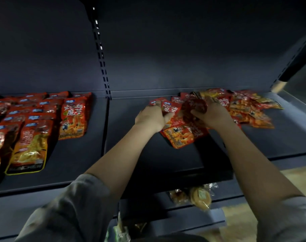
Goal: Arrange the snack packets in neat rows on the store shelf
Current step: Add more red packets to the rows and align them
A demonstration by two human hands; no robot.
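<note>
A dark grey store shelf (pixel 78 163) ran across the view under a dim back panel, with rows of red and orange snack packets (pixel 43 109) laid flat at its left end. Right of the slotted upright (pixel 103 67), the left hand (pixel 151 119) lay on a loose heap of packets (pixel 244 109), its fingers (pixel 154 103) curled over a red packet (pixel 169 108). Just beside it, the right hand (pixel 213 116) gripped a dark red packet (pixel 194 106), lifted and tilted above the heap.
</note>
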